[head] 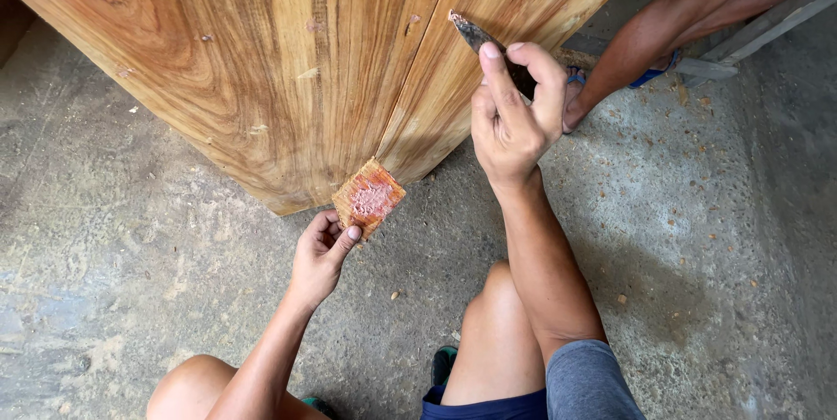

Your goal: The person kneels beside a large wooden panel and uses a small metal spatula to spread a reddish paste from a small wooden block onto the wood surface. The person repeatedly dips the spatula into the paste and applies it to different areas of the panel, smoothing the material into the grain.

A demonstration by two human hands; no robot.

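On the concrete floor [131,237] in front of a crouching person stands one large wooden panel [288,62], made of boards joined edge to edge, with one clear seam running from the top of the view down toward its lower corner. Two hands work at it, each holding one thing. The right hand [514,110] is raised in front of the panel, its forearm rising from the bent knee [497,298], wrist turned so the back of the hand faces the camera; its fingers are curled shut around the handle of one putty knife [471,34], thumb and forefinger pinched high on it. The knife's long axis runs on a slant, from the hand up and to the left, and its dark blade tip, smeared with pale reddish filler, points at the panel just right of the seam; whether the tip touches the wood cannot be told. The left hand [321,254] is lower and nearer the panel's bottom corner, arm stretched forward from the other knee, and it grips by thumb and fingers the lower edge of one small wooden block [369,198]. The block is held tilted, flat face up, carrying a patch of reddish filler, its long axis running from the hand up and to the right. At the upper right one leg of another person [663,32] shows, the foot in a blue sandal [654,75] beside the panel.
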